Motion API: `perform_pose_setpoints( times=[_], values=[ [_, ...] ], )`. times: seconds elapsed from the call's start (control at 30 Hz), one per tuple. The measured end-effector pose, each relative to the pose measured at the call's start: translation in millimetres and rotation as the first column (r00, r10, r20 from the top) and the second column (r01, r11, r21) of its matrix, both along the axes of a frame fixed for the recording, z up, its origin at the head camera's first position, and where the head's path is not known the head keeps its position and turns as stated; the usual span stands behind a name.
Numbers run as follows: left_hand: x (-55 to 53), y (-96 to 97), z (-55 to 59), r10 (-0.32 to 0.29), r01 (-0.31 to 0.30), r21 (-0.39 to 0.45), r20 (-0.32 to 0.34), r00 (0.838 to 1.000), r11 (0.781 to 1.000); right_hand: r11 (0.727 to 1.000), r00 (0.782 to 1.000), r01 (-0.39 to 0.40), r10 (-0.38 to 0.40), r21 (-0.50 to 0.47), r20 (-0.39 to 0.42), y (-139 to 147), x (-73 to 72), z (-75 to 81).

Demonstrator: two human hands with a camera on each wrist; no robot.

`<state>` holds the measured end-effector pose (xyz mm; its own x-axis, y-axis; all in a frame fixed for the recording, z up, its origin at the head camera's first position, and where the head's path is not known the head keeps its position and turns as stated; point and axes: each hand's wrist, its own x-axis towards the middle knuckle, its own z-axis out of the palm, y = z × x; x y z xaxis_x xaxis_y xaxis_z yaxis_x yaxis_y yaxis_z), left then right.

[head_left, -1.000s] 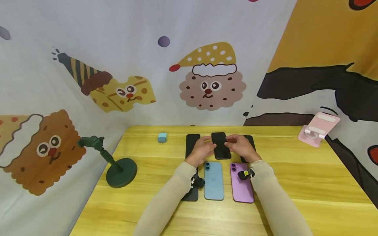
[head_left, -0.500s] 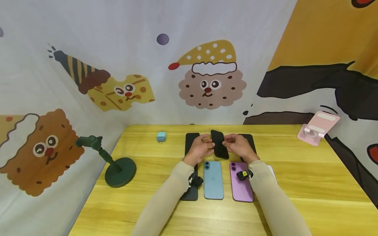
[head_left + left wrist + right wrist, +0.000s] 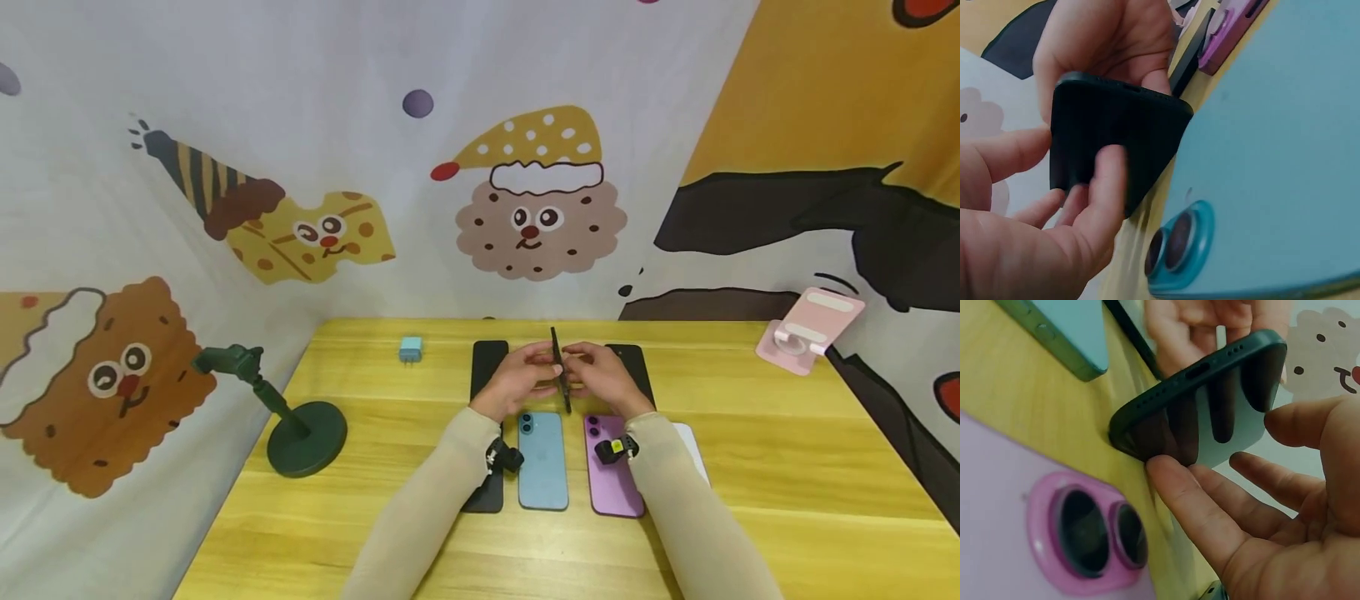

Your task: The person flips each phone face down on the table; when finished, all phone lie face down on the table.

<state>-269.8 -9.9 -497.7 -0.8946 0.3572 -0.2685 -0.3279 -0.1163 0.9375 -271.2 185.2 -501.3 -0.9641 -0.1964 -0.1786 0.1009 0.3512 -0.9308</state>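
Both hands hold a black smartphone (image 3: 561,371) upright on its long edge, seen edge-on in the head view. My left hand (image 3: 517,379) is on its left side, with thumb and fingers at its dark face and edge in the left wrist view. From the other side, my right hand (image 3: 603,379) pinches it; the right wrist view shows a reflective glass face (image 3: 1216,419) and the end with the charging port. Just below the hands, a light blue phone (image 3: 543,462) and a purple phone (image 3: 613,475) lie with their camera sides up.
Black phones lie at the left, one upper (image 3: 489,360) and one lower (image 3: 486,496), and another (image 3: 636,367) behind the right hand. A white item (image 3: 692,446) is partly under the right sleeve. Also standing around are a green stand (image 3: 307,439), a blue charger (image 3: 410,348) and a pink stand (image 3: 813,321).
The black smartphone lay face-up between the hands, then tilted, and now stands edge-on. My hands have come closer together around it. More of the white item shows beside the right sleeve.
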Motion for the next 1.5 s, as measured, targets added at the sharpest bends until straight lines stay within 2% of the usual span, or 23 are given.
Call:
perform_pose_setpoints(
  times=[0.23,0.5,0.67,0.87,1.07,1.27,1.5],
  values=[
    [3.0,5.5,-4.4,-0.074,0.074,-0.045,0.007,0.997,0.996,1.000,1.000,0.014,-0.014,0.013,-0.002,2,2.4,2.0],
    [5.0,7.5,-5.9,-0.106,0.105,-0.073,-0.006,0.994,0.992,0.997,0.997,0.052,-0.048,0.063,-0.054,8,0.3,-1.0],
    [4.2,5.1,-6.1,-0.092,0.092,-0.083,0.010,0.996,0.992,0.994,0.995,0.072,-0.065,0.088,-0.073,9,0.6,-0.4],
    [3.1,0.4,-6.2,-0.046,0.048,-0.071,0.032,0.998,0.996,0.989,0.991,0.086,-0.073,0.118,-0.109,7,2.3,3.0],
    [1.4,-2.1,-8.3,0.007,-0.007,-0.005,0.073,0.997,1.000,0.985,0.986,0.107,-0.088,0.136,-0.143,5,5.3,11.6],
    [0.9,-1.5,-6.3,0.010,-0.019,0.069,0.133,0.991,0.997,0.993,0.985,0.098,-0.088,0.059,-0.150,1,7.9,19.9],
    [0.6,-2.6,-6.6,0.021,-0.027,0.048,0.108,0.994,0.998,0.995,0.987,0.101,-0.100,-0.005,-0.123,4,8.5,21.3]
  ],
)
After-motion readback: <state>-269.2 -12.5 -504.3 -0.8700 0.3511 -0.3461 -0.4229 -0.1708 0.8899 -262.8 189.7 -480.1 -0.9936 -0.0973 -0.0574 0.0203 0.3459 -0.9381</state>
